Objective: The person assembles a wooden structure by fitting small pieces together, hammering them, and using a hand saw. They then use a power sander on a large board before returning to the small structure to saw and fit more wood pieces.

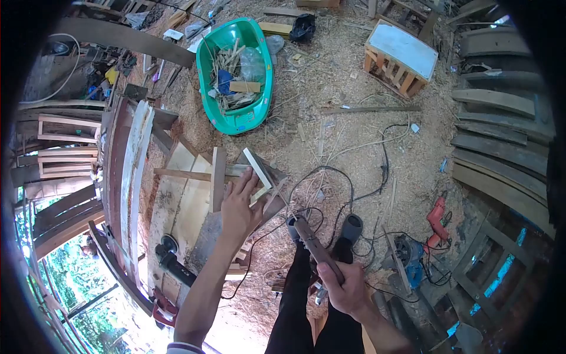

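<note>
Left hand (239, 206): laid flat with fingers spread on a wooden frame (236, 174); nothing is gripped, and the fingertips are pressed against a pale slat (257, 167).
Right hand (348, 289): closed round the handle of a hammer (311, 242), which is pointed up and left toward the frame.
Frame: set on planks (183, 200) atop a low workbench; the pale slat is seen tilted at its right corner, just beside the hammer's far end.
Hammer head: too blurred for contact with the slat to be told.
Floor: covered in sawdust (342, 106), with black cables (354, 194) run across it.
Green tub (236, 71): placed well above the frame and filled with wood scraps.
Stool (401, 56): stood at upper right.
Red drill (436, 215): laid at right, near the cables.
Grinder (171, 253): rested below the planks.
</note>
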Action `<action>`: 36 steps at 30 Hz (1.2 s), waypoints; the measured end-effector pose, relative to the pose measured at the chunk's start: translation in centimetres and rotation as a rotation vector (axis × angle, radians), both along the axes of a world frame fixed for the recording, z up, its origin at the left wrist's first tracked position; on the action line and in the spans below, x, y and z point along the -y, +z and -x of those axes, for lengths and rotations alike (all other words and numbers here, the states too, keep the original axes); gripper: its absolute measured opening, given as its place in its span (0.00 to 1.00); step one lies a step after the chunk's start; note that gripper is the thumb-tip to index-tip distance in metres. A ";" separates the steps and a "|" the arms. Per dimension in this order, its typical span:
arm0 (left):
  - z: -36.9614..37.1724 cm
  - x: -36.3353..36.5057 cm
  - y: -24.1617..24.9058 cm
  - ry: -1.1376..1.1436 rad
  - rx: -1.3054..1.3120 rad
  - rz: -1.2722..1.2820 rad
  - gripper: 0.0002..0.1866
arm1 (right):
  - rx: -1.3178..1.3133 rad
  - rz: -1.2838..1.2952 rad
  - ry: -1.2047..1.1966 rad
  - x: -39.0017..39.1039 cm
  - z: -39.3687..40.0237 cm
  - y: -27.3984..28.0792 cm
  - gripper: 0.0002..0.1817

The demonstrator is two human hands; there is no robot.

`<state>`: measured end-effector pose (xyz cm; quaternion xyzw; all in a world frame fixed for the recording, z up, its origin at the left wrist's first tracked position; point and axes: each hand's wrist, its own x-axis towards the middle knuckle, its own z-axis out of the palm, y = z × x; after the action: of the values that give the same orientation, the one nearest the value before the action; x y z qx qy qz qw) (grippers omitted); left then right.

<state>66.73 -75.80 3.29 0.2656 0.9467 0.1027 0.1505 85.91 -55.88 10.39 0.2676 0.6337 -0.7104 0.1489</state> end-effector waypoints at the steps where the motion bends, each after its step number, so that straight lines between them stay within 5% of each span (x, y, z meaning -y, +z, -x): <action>1: 0.0 0.1 -0.1 -0.001 0.001 0.001 0.33 | -0.002 0.020 -0.018 0.2 0.2 0.3 0.23; 10: -0.2 -0.3 0.0 0.011 0.026 0.015 0.31 | -0.072 -0.093 0.048 0.2 0.5 3.3 0.28; 21: -0.2 -0.2 0.6 0.044 0.019 -0.061 0.29 | -0.006 -0.218 0.022 2.7 5.9 -1.3 0.32; 25: 0.7 -0.8 0.6 0.430 0.339 -0.393 0.27 | -0.002 -0.188 0.012 3.1 5.6 -1.9 0.33; 27: 2.0 -3.9 1.3 0.587 -0.309 -0.145 0.26 | -0.014 -0.284 0.042 3.0 5.8 -1.5 0.33; 32: 5.3 -5.4 -2.0 0.738 -0.328 -0.154 0.23 | 0.032 -0.283 0.053 2.9 6.6 0.1 0.33; 34: 7.3 -5.0 -0.7 0.632 -0.363 -0.500 0.22 | 0.048 -0.284 0.050 2.8 6.5 0.1 0.33; 36: 7.6 -4.7 -1.2 0.667 -0.408 -0.404 0.24 | 0.072 -0.258 0.028 3.0 6.7 0.7 0.33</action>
<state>59.13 -71.07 2.14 -0.0158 0.9519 0.2744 -0.1357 79.23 -58.91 11.11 0.3012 0.7178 -0.6106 0.1456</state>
